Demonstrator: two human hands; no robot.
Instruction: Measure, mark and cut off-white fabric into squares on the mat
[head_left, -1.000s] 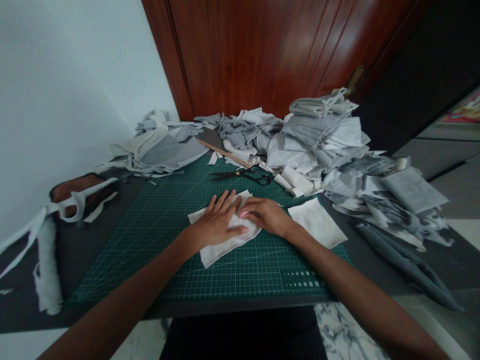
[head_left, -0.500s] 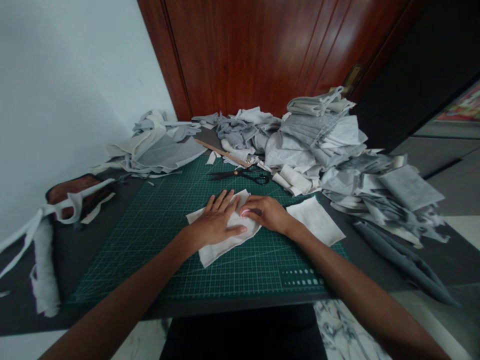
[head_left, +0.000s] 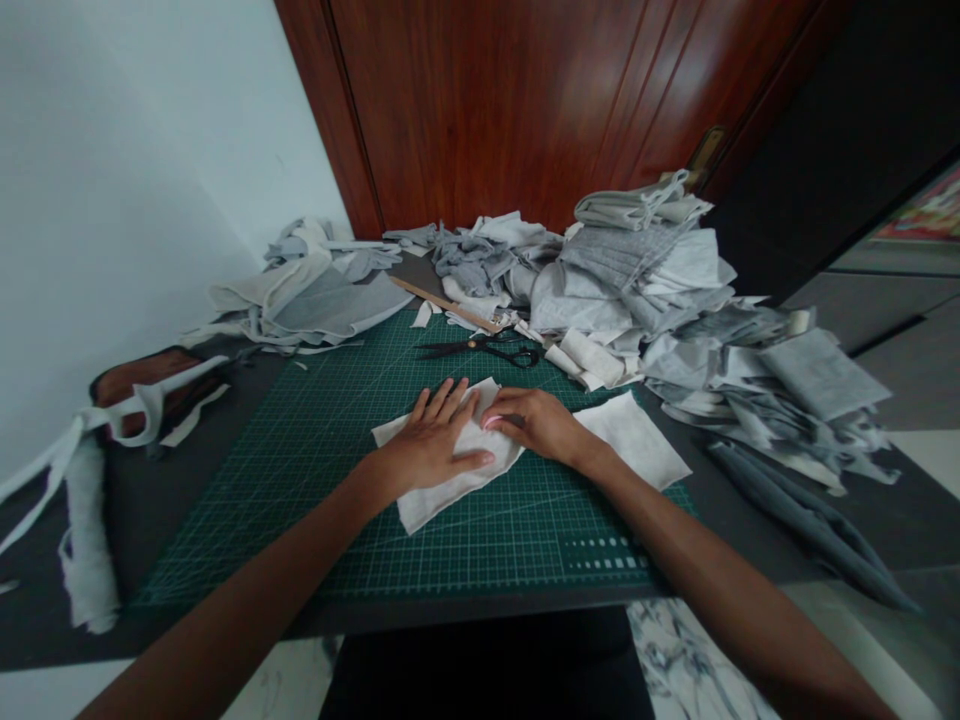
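A white cloth piece (head_left: pixel 439 500) lies at an angle on the green cutting mat (head_left: pixel 300 500). My left hand (head_left: pixel 431 450) presses flat on it, fingers spread. At the cloth's right part, my right hand (head_left: pixel 536 422) is closed in a pinch on a small pink piece (head_left: pixel 491 423), which looks like tailor's chalk and is mostly hidden by the fingers. Under and beyond my right wrist rests a second white cloth piece (head_left: pixel 637 440). Black scissors (head_left: pixel 480 346) lie beyond my hands, near a wooden ruler (head_left: pixel 446 305).
Heaped grey and white fabric (head_left: pixel 615 270) covers the back right of the table. More grey cloth (head_left: pixel 330 300) lies back left. At the left are a brown pouch (head_left: pixel 142 385), pale strips and a rolled cloth (head_left: pixel 90 530). A dark folded cloth (head_left: pixel 802 520) sits at the right edge.
Both hands stay almost still on the cloth. My right hand has shifted very slightly, with the pink piece still in its fingers.
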